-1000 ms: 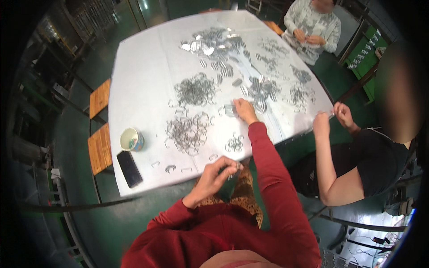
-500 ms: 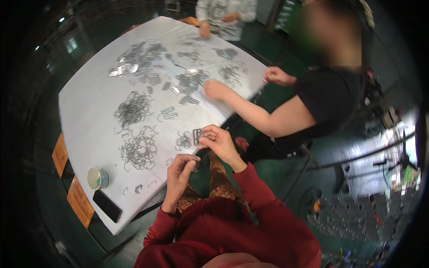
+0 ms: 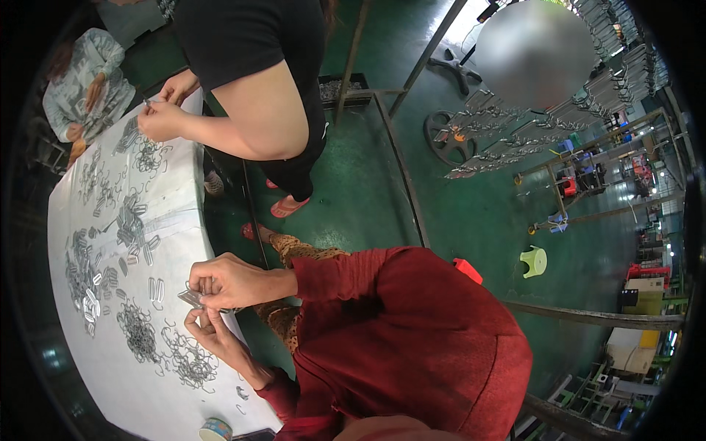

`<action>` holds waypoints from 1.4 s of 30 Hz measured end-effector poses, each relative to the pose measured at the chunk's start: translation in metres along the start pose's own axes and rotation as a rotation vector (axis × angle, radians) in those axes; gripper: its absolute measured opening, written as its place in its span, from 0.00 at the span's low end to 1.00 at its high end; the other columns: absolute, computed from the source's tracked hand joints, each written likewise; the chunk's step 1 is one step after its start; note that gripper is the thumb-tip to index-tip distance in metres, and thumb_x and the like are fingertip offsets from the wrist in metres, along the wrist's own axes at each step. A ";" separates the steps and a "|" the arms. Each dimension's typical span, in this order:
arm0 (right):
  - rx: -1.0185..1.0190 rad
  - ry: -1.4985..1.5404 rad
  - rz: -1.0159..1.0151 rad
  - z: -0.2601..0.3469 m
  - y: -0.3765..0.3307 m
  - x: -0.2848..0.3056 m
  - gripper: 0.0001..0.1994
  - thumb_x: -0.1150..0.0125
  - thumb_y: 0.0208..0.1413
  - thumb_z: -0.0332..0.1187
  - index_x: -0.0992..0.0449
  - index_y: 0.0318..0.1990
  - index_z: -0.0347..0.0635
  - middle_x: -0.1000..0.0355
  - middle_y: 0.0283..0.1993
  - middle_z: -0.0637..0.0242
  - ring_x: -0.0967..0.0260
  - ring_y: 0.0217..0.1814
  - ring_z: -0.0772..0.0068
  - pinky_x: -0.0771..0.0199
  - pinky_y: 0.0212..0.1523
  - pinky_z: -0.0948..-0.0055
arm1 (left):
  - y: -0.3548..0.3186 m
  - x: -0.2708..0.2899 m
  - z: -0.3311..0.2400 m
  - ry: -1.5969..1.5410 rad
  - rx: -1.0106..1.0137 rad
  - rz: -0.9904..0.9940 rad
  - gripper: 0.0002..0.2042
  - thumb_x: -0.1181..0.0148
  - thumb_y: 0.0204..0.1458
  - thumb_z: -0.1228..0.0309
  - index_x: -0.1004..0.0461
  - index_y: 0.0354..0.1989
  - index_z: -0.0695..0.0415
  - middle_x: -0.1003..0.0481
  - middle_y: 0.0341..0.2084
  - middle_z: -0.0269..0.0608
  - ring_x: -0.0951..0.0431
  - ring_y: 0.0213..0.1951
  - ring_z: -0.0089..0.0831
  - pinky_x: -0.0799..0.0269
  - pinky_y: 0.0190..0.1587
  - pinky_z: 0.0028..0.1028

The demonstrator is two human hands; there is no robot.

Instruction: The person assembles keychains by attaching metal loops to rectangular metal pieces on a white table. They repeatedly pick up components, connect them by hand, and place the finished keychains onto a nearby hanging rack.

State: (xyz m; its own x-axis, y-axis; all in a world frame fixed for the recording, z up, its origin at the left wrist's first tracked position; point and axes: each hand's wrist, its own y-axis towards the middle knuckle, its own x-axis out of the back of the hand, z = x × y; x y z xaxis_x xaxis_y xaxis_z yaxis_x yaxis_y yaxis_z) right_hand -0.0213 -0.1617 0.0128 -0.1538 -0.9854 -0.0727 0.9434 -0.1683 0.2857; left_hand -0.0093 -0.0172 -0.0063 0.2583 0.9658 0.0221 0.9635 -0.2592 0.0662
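Observation:
My right hand (image 3: 234, 281) pinches a flat slotted metal buckle (image 3: 191, 298) above the table's near edge. Just below it, my left hand (image 3: 220, 338) is closed, its fingertips up against the buckle. Whatever lies between those fingertips is too small to make out. Beside my hands, a few similar buckles (image 3: 156, 289) lie on the white-covered table (image 3: 88, 367). Two tangled heaps of curved wire hooks, one denser (image 3: 138, 331) and one looser (image 3: 191, 360), spread to the left of my left hand.
More buckles (image 3: 131, 224) are heaped farther along the table. A paper cup (image 3: 215, 429) stands at the near edge. A co-worker in a black top (image 3: 243, 59) works at the table, and another person (image 3: 84, 81) is beyond. Metal rails (image 3: 401, 173) and a green stool (image 3: 532, 261) are at right.
The view has swung to the right. My hands, which were apart, have come together at the buckle. The co-worker's two hands have also come together, around a small piece.

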 end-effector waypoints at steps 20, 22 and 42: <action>-0.316 0.174 0.261 0.010 0.002 -0.023 0.05 0.41 0.49 0.22 0.28 0.34 0.35 0.27 0.30 0.65 0.29 0.25 0.79 0.26 0.25 0.80 | 0.042 0.377 0.149 1.265 0.047 -0.369 0.14 0.55 0.53 0.71 0.32 0.46 0.64 0.28 0.39 0.53 0.28 0.40 0.44 0.33 0.43 0.39; -0.282 0.204 0.215 0.003 -0.003 -0.029 0.06 0.39 0.48 0.22 0.27 0.35 0.35 0.28 0.28 0.66 0.29 0.24 0.80 0.29 0.24 0.82 | 0.030 0.346 0.130 1.158 0.099 -0.484 0.09 0.53 0.53 0.70 0.30 0.37 0.61 0.27 0.31 0.50 0.28 0.34 0.43 0.35 0.35 0.40; -0.177 0.198 0.261 0.007 0.001 0.005 0.04 0.48 0.49 0.15 0.32 0.32 0.31 0.28 0.29 0.58 0.31 0.22 0.75 0.30 0.26 0.80 | 0.071 0.280 0.065 0.428 0.024 -0.703 0.12 0.43 0.47 0.78 0.26 0.41 0.65 0.22 0.28 0.45 0.22 0.30 0.27 0.26 0.35 0.24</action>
State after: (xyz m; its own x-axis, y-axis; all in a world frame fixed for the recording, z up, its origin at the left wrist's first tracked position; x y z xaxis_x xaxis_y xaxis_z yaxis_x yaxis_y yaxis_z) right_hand -0.0228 -0.1672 0.0198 0.1422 -0.9679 -0.2071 0.9822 0.1121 0.1508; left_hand 0.1361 0.2354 -0.0607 -0.4504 0.8162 0.3618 0.8928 0.4106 0.1850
